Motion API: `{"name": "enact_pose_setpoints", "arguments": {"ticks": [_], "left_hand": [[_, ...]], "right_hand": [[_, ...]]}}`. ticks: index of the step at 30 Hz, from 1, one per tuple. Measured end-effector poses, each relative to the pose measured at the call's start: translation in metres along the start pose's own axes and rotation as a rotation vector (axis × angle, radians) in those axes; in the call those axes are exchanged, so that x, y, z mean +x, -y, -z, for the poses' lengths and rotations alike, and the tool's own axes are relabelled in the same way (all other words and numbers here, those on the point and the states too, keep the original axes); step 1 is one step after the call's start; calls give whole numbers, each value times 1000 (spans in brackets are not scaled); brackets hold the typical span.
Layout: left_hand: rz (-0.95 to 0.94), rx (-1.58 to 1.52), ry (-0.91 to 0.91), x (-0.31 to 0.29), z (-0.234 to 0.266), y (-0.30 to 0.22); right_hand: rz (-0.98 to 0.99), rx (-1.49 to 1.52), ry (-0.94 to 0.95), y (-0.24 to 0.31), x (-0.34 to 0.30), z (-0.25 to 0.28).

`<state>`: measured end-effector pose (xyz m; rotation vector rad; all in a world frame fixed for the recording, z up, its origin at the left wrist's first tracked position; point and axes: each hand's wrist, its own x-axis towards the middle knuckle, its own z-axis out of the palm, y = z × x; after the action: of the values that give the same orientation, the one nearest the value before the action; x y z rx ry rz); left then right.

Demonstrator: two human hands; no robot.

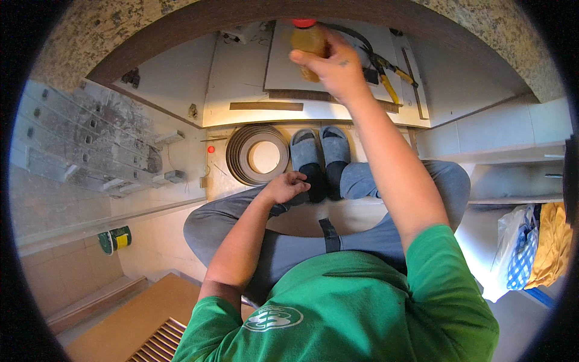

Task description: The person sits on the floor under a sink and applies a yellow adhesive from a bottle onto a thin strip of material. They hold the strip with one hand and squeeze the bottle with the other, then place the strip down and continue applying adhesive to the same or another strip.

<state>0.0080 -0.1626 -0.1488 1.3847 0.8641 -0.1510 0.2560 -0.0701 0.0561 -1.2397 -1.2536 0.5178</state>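
My right hand [338, 67] is closed around a bottle [309, 41] with a red cap and a yellowish-brown body. It holds the bottle above the white board [283, 66] under the counter. My left hand [288, 187] hangs low by my ankle, its fingers loosely bent and apart, with nothing visible in them. Next to that hand lies a coil of brown edge banding [237, 158]. To the right of my right wrist rests a yellow-handled cutting tool [393, 84]. A dark strip [265, 106] lies along the board's near side.
A speckled stone counter edge [494, 36] arches overhead. My feet wear grey slippers [305, 148] on the floor. A small red cap [211, 149] lies left of the coil. Farther left is a green can [114, 240]; plastic bags and yellow cloth [552, 241] hang at right.
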Motion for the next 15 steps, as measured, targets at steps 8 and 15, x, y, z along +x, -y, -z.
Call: {"name": "enact_pose_setpoints", "arguments": {"ticks": [8,15], "left_hand": [[-52,49,1,-4,-2,-5],[-29,11,-19,-5,-2,-7]], "right_hand": [[-56,198,-154,3,-28,62],[-14,93,17,7,-14,2]]}}
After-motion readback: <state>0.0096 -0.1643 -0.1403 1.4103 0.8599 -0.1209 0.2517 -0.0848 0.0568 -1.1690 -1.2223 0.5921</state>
